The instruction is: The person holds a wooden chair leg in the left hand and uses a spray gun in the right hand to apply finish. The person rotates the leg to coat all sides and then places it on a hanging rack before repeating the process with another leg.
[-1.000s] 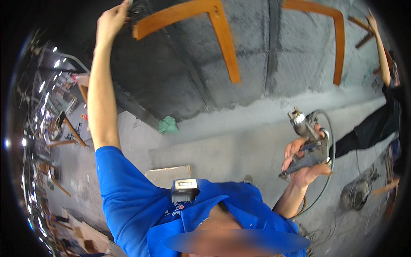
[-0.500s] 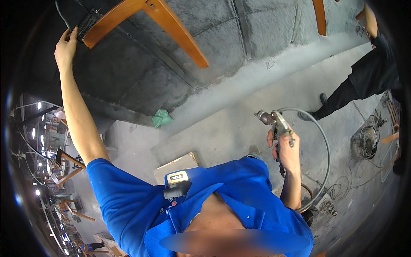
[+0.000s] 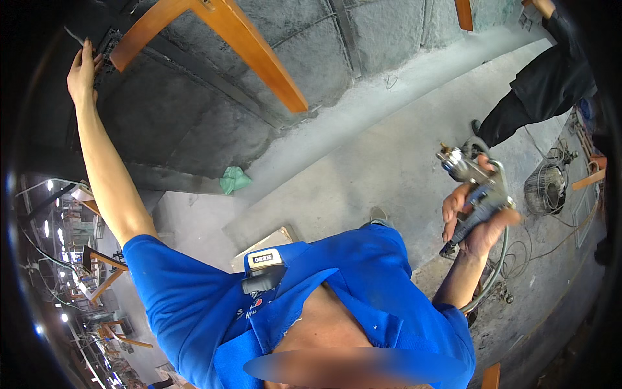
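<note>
My left hand [image 3: 82, 78] reaches up at far left, its fingers curled at the edge of a dark metal frame [image 3: 107, 55]. Beside that frame hangs an orange-brown wooden piece [image 3: 256, 52], bent like a chair frame with two legs. Closed around the grip of a metal spray gun [image 3: 479, 188], my right hand [image 3: 476, 223] holds it out to the right. The gun's nozzle points up and left, away from my body. A grey hose [image 3: 503, 253] runs down from the gun past my forearm.
A co-worker in dark clothes [image 3: 544, 97] stands at upper right near another wooden piece [image 3: 464, 14]. A green cloth [image 3: 234, 180] lies by the grey booth wall [image 3: 311, 58]. Right of me are a wire-wound drum [image 3: 544, 189] and loose hoses [image 3: 518, 256] on the floor.
The spray gun in my right hand has moved right and turned, showing more of its side. My left hand and the wooden piece have shifted slightly left in view.
</note>
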Tool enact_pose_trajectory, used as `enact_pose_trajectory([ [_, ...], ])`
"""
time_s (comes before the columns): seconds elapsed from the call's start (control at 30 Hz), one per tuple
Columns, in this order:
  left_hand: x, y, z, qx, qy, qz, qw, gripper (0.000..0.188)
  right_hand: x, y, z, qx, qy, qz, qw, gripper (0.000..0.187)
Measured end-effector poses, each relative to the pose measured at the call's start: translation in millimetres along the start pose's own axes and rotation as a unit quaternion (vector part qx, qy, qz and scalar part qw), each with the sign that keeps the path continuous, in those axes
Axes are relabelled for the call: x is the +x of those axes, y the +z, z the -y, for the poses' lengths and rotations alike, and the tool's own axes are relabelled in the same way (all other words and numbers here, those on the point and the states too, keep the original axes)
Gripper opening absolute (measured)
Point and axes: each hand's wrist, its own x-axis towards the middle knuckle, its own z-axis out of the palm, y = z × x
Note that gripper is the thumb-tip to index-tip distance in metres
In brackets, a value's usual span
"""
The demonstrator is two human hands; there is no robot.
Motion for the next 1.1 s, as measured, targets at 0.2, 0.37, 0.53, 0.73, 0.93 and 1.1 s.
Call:
enact_pose_trajectory([
  [0.2, 18, 44, -7, 0.015, -0.009, 0.059, 0.998, 0.115, -3, -58, -26, -0.147, 0.216, -0.134, 0.956, 0.079],
  [0.37, 21, 72, -15, -0.049, -0.009, 0.067, 0.997, 0.118, 5, -60, -17, -0.079, 0.190, -0.084, 0.975, 0.086],
  [0.53, 20, 83, -22, -0.110, -0.046, 0.065, 0.991, 0.109, 27, -26, 16, 0.126, 0.080, -0.029, 0.988, 0.101],
  [0.73, 8, 82, -34, -0.113, -0.038, 0.070, 0.990, 0.092, 51, -11, 33, 0.211, -0.052, 0.056, 0.975, 0.100],
  [0.93, -28, 76, -25, -0.106, -0.024, 0.003, 0.994, 0.080, 45, -66, -25, -0.055, 0.174, -0.011, 0.983, 0.105],
  [1.1, -152, 66, 20, -0.062, 0.066, -0.120, 0.989, 0.025, 20, -157, -164, -0.288, 0.299, 0.038, 0.909, 0.049],
])
